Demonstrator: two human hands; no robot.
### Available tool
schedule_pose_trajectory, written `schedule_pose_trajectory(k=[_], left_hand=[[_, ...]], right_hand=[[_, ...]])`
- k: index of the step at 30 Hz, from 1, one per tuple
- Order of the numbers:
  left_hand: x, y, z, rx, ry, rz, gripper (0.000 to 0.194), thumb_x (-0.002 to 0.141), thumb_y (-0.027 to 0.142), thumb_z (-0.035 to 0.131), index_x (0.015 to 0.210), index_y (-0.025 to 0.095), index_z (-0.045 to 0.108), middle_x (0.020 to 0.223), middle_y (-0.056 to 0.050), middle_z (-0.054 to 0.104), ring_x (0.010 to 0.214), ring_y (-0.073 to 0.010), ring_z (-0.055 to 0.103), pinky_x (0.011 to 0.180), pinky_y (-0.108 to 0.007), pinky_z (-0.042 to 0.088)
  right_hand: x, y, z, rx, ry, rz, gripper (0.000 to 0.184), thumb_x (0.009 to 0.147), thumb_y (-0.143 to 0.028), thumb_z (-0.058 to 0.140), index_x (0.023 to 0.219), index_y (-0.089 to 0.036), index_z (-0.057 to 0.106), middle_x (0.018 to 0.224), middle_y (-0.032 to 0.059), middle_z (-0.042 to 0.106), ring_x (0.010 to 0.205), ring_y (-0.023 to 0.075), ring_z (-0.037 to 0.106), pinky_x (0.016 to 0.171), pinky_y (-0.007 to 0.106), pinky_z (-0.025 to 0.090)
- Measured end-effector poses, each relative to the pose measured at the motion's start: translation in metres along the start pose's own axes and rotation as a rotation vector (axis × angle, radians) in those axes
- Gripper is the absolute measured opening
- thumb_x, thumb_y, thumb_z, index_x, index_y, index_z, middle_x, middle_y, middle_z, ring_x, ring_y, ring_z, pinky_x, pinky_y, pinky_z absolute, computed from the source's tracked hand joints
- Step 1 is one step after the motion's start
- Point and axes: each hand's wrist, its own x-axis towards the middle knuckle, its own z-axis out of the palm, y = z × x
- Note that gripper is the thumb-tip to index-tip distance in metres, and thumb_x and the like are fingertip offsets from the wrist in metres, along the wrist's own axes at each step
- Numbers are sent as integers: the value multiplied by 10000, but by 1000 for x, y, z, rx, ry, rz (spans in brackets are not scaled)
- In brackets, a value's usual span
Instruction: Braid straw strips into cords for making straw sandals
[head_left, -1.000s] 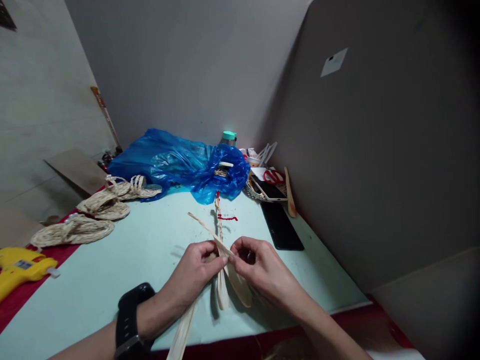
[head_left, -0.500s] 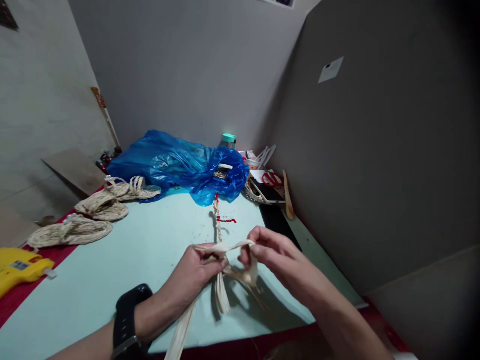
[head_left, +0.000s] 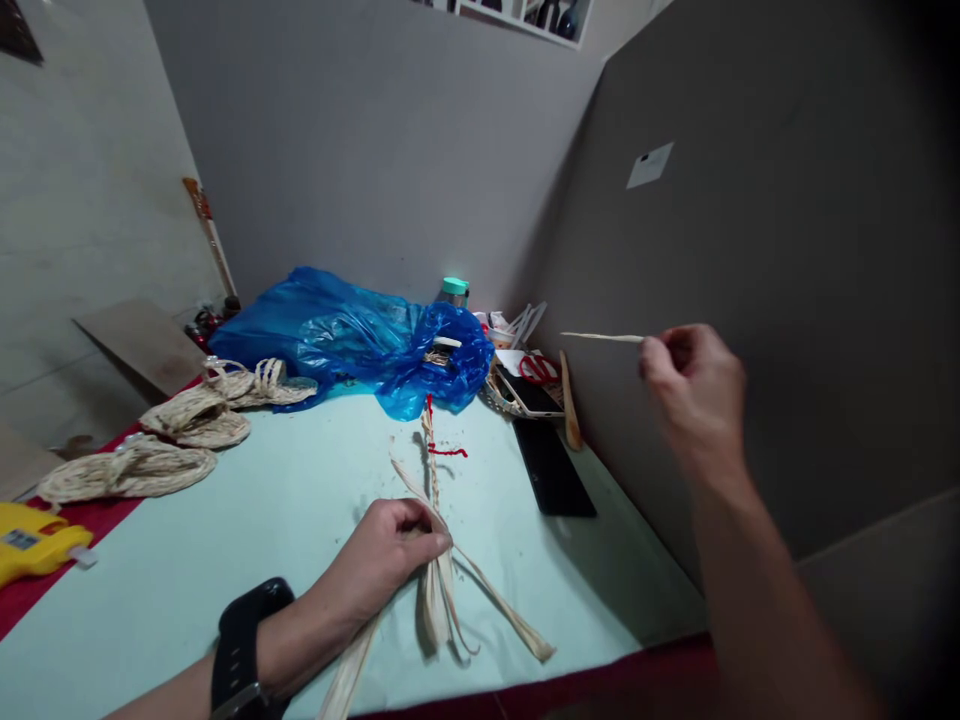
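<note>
My left hand [head_left: 384, 550] rests low over the table, thumb and fingers pinched on a braid of pale dried plant strips, which look like husk. The narrow braid [head_left: 433, 482] runs away from me, with red yarn [head_left: 450, 453] tied near its far end. Below the pinch, loose strips [head_left: 436, 605] fan toward me; one long strip [head_left: 506, 605] slants to the right and another [head_left: 352, 665] passes under my left wrist. Raised at the right, my right hand [head_left: 697, 395] is closed on a thin pale strip [head_left: 600, 336], which points left and is apart from the braid.
Woven sandals [head_left: 127, 470] line the left side, near a yellow glue gun [head_left: 34, 540]. A blue plastic bag [head_left: 322, 330] lies at the back beside a green-capped bottle [head_left: 454, 290]. Red-handled scissors [head_left: 538, 369], a basket and a black flat object [head_left: 553, 470] stand right, by the dark partition.
My right hand has moved from the braid up and to the right, now with a thin strip in it. My left hand stays pinched on the braid; loose strips have spread.
</note>
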Motion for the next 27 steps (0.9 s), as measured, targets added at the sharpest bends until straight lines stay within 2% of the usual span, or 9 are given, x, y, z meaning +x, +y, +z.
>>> schedule_pose_trajectory(k=[3, 4, 6, 8, 10, 13, 15, 23, 27], left_hand=[[1, 0, 1, -18, 19, 12, 115, 636, 260, 690, 661, 149, 672, 646, -6, 640, 658, -166, 552, 677, -282, 403], [1, 0, 1, -26, 18, 14, 116, 637, 261, 693, 664, 149, 679, 653, -11, 651, 666, -171, 563, 685, -284, 410], [2, -1, 2, -33, 8, 21, 113, 644, 252, 697, 682, 145, 694, 676, -18, 674, 696, -179, 585, 711, -287, 421], [3, -2, 2, -40, -13, 32, 100, 653, 233, 694, 692, 142, 699, 690, -17, 685, 723, -183, 595, 727, -285, 426], [4, -3, 2, -49, -29, 50, 96, 670, 229, 680, 695, 138, 696, 684, -5, 678, 714, -174, 585, 716, -277, 423], [5, -4, 2, -45, -31, 84, 114, 696, 241, 660, 671, 131, 677, 646, 14, 644, 661, -150, 544, 666, -258, 403], [4, -2, 1, -54, -29, 76, 117, 692, 242, 669, 673, 126, 674, 642, 15, 632, 653, -143, 529, 650, -251, 390], [-4, 10, 1, -53, -59, -41, 98, 663, 225, 683, 711, 139, 684, 693, -2, 639, 702, -158, 540, 679, -260, 383], [-3, 7, 1, -30, -63, -57, 147, 666, 265, 700, 748, 144, 684, 667, 9, 616, 662, -146, 507, 640, -251, 347]], right_hand=[[-1, 8, 22, -274, -36, -90, 129, 786, -189, 615, 905, -140, 606, 884, 151, 623, 884, 300, 548, 785, 411, 369], [-9, 5, 30, -269, -122, -127, 147, 764, -164, 633, 907, -130, 634, 938, 168, 638, 939, 320, 550, 823, 421, 368], [-35, -9, 45, -204, -396, -248, 161, 825, -183, 585, 953, -137, 671, 970, 149, 668, 915, 282, 589, 815, 381, 407], [-66, -28, 59, 78, -743, -289, 210, 889, -261, 561, 1045, -179, 675, 984, 86, 692, 868, 207, 621, 789, 302, 442], [-93, -44, 70, 217, -892, -273, 198, 890, -278, 579, 1035, -197, 687, 955, 57, 691, 844, 178, 612, 741, 264, 442], [-113, -55, 82, 350, -924, -276, 141, 893, -211, 559, 852, -173, 689, 790, 20, 660, 746, 143, 575, 678, 238, 410], [-113, -53, 85, 420, -941, -195, 161, 891, -196, 546, 772, -163, 650, 722, 0, 622, 699, 127, 546, 643, 230, 390], [-96, -34, 80, 730, -937, 274, 231, 867, -370, 589, 778, -159, 565, 683, -32, 467, 575, 86, 378, 518, 210, 301], [-91, -26, 78, 888, -868, 386, 272, 886, -409, 575, 775, -165, 531, 607, -42, 452, 510, 74, 346, 473, 205, 258]])
